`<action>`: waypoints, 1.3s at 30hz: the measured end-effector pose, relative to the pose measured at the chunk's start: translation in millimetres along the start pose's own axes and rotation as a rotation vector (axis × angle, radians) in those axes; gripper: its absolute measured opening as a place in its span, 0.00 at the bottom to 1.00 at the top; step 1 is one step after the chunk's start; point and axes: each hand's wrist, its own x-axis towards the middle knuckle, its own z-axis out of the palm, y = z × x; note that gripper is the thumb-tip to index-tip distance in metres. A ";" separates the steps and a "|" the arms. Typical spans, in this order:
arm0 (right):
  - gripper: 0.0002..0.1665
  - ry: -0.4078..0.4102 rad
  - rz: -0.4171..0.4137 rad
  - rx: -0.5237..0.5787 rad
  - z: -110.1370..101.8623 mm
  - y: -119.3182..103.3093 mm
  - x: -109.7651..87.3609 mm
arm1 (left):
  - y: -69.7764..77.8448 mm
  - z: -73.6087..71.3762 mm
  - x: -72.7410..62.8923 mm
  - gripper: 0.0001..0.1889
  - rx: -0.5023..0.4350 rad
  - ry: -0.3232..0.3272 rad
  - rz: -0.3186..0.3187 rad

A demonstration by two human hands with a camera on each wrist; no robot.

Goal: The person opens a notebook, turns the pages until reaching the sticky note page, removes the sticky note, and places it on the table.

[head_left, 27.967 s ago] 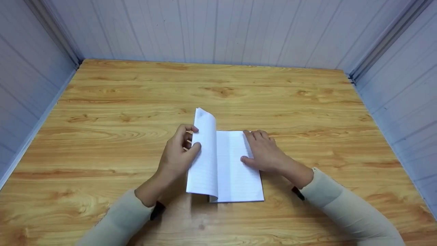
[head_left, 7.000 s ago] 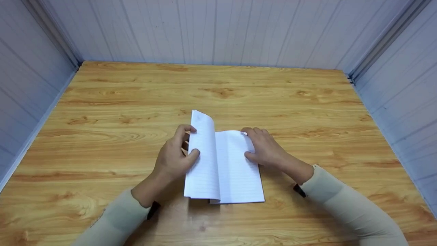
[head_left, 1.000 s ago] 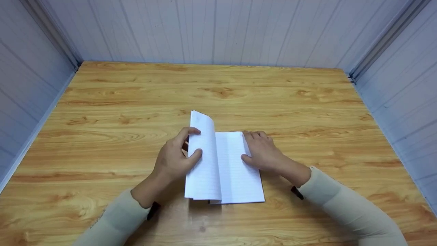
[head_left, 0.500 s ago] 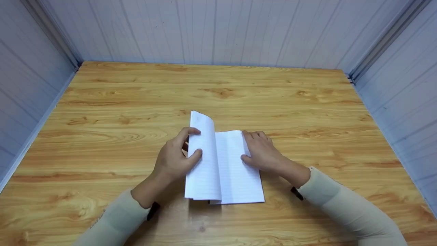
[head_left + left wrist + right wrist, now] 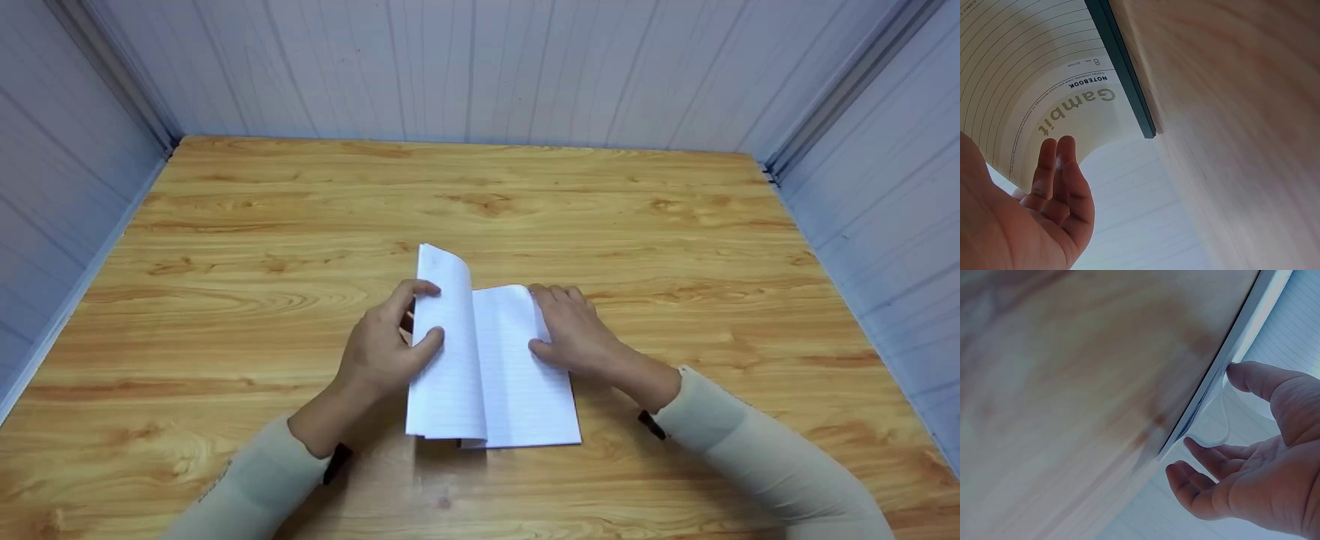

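An open lined notebook (image 5: 517,375) lies on the wooden table, its left leaves (image 5: 448,360) raised and curving over. My left hand (image 5: 386,345) holds these leaves by their outer edge, thumb on the lined face and the other fingers at the edge and behind. In the left wrist view, the printed cover (image 5: 1078,107) reads "Gambit NOTEBOOK", beside a dark spine strip (image 5: 1123,70) and behind the left fingers. My right hand (image 5: 577,330) is at the right page's outer edge. Between its thumb and index finger a leaf (image 5: 1219,419) bulges up in the right wrist view.
The wood-grain table (image 5: 262,225) extends around the notebook on all sides. White panelled walls (image 5: 465,67) enclose it at the back, left and right. A small dark object (image 5: 337,463) shows under the left cuff, another dark object (image 5: 652,424) under the right cuff.
Over the last second the right page's top corner has risen and curved under the right fingers. The left hand and raised leaves stay put. Seven seconds ago the pose was much the same.
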 end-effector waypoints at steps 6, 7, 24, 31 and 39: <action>0.38 0.054 -0.055 0.005 0.5 1.4 0.5 | 0.7 0.3 -0.3 0.21 0.001 -0.008 -0.009; 0.37 0.067 -0.067 0.006 0.6 1.6 0.4 | 0.8 0.4 -0.2 0.21 0.000 -0.009 -0.011; 0.40 0.213 -0.021 0.076 -0.1 -2.3 0.2 | 0.3 0.8 0.1 0.20 0.009 -0.006 -0.011; 0.36 0.281 0.009 0.089 -2.1 -2.5 1.2 | 0.6 0.9 0.2 0.21 0.008 -0.004 -0.018; 0.14 0.393 -0.138 0.071 -2.5 -0.7 1.5 | 0.3 0.8 -0.1 0.21 0.006 0.001 -0.006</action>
